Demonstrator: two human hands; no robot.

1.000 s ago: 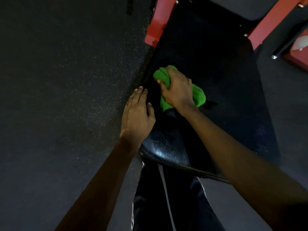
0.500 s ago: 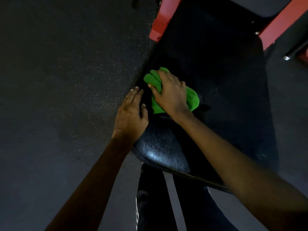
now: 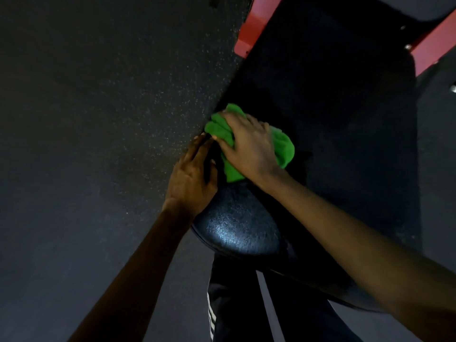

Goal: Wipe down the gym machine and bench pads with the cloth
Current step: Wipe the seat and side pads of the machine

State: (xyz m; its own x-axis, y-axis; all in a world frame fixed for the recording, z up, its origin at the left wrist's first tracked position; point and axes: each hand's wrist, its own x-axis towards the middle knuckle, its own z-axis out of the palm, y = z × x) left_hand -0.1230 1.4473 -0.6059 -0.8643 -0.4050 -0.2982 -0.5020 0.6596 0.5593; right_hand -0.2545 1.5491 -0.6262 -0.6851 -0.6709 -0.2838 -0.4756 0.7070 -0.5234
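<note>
Grip: right hand curled over the bunched cloth, pressing it on the pad at its 9 o'clock edge, likely to scrub there; left hand, fingers straight, rests at the cloth's 7 o'clock, apparently bracing.

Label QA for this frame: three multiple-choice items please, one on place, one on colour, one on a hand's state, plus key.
1. Where is the cloth? A) on the floor B) on the bench pad, under the right hand C) over the red frame
2. Cloth colour? A) white B) blue C) green
3. The left hand is: A) flat on the pad's edge B) gripping the cloth C) out of view

1 B: the right hand holds it on the pad. 2 C: green shows around the hand. 3 A: it lies flat beside the cloth.
</note>
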